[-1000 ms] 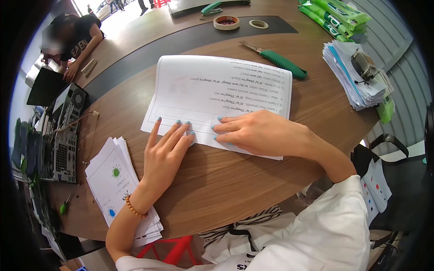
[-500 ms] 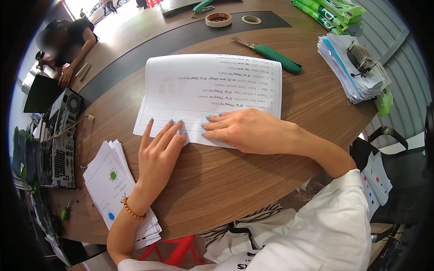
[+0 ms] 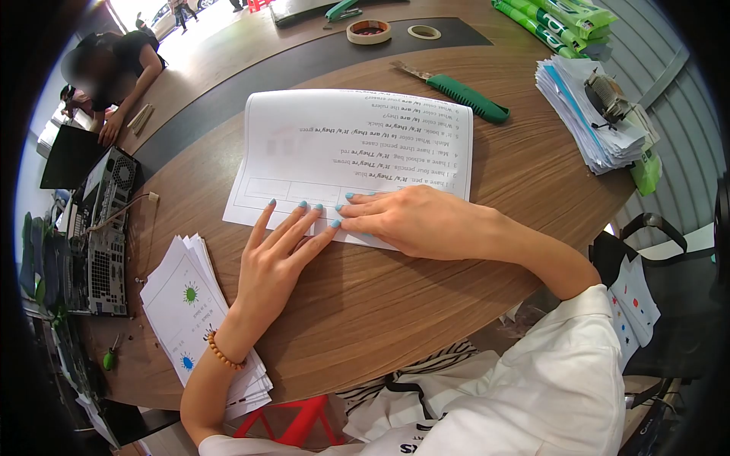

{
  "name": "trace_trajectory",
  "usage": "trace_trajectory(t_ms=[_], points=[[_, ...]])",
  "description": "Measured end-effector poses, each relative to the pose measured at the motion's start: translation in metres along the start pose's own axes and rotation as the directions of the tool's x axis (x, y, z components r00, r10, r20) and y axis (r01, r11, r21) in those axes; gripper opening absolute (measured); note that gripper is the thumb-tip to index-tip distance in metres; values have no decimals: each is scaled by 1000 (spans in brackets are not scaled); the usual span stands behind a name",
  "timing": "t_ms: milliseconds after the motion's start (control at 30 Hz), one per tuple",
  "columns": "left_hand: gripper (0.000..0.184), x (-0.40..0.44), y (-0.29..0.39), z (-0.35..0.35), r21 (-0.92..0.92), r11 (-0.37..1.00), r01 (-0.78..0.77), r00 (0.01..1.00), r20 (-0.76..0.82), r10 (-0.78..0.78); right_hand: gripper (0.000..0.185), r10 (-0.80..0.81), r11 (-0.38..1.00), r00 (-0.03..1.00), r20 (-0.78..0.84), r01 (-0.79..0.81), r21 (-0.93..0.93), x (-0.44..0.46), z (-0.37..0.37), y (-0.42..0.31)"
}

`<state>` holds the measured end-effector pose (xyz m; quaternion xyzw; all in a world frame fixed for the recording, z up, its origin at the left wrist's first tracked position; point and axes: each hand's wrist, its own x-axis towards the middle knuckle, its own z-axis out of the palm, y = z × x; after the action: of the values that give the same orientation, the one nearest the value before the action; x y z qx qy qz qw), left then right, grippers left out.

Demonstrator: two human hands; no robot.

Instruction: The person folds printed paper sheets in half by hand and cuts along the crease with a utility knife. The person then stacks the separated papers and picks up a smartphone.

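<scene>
A printed worksheet [image 3: 304,156] lies before me on the wooden table, its text upside down and its far edge curling over as if folded. My left hand [image 3: 283,247] rests on the near left part of the sheet, fingers spread and stretched out. Flat across the near edge lies my right hand [image 3: 414,220], fingers extended and pressing the paper, close beside the left fingertips. Neither hand grips anything. Beyond the sheet's far right corner is a green-handled utility knife [image 3: 468,97] with its blade out.
Printed papers [image 3: 190,304] are piled at left, near an opened computer case [image 3: 106,228]. Tape rolls [image 3: 369,32] and a stapler-like green tool [image 3: 342,10] lie at the back. A paper stack [image 3: 585,129] and green packages [image 3: 563,23] stand right. Another person [image 3: 114,72] leans at far left.
My left hand has slid a little to the right along the near edge, toward my right hand. The right hand and the sheet have hardly moved.
</scene>
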<state>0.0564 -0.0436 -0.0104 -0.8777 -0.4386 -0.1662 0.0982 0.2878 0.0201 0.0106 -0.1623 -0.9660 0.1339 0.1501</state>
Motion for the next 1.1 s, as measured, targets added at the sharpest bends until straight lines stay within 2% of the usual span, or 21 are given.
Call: trace_trajectory(t_ms=[267,367,400,433,467,500,567,600,667,700,767,867,1100], points=[[33,1,0,1,31,1000,-2,1000,-14,2,37,-12,1000,1000,-8,11,-16,1,0,1],[37,2,-1,0,55,995,79,994,-85,-74,38,-2,1000,996,85,0,19,5,-7,-2],[39,4,-2,-4,-83,969,235,958,-146,-245,37,-6,1000,997,74,5,12,3,-6,-2],[43,5,-5,-9,-223,901,371,891,-187,-413,36,-12,1000,998,60,12,7,1,-6,-2],[44,1,-19,-9,-342,832,436,846,-159,-509,36,-39,999,997,60,38,17,1,-4,-1],[44,-2,-32,-8,-325,830,454,838,-160,-522,34,-18,1000,999,46,17,21,0,-2,0],[43,-8,-56,-7,-610,516,601,634,-29,-773,33,-10,999,1000,26,9,35,0,1,1],[43,-11,-65,-6,-601,518,609,628,-34,-778,32,-3,999,1000,24,2,36,0,0,1],[43,-14,-76,-7,-803,238,546,513,96,-853,30,-4,999,1000,23,3,40,1,-1,0],[43,-14,-77,-9,-801,238,550,506,93,-857,30,1,1000,1000,27,-2,31,1,-1,0],[45,-11,-73,-15,-843,141,519,532,189,-826,30,0,1000,999,32,-1,24,1,-2,0],[45,-8,-66,-15,-827,200,525,550,150,-822,29,9,999,999,37,-10,32,2,-4,-2],[46,-6,-64,-15,-811,214,544,534,138,-834,28,6,1000,999,38,-6,2,2,-6,-3]])
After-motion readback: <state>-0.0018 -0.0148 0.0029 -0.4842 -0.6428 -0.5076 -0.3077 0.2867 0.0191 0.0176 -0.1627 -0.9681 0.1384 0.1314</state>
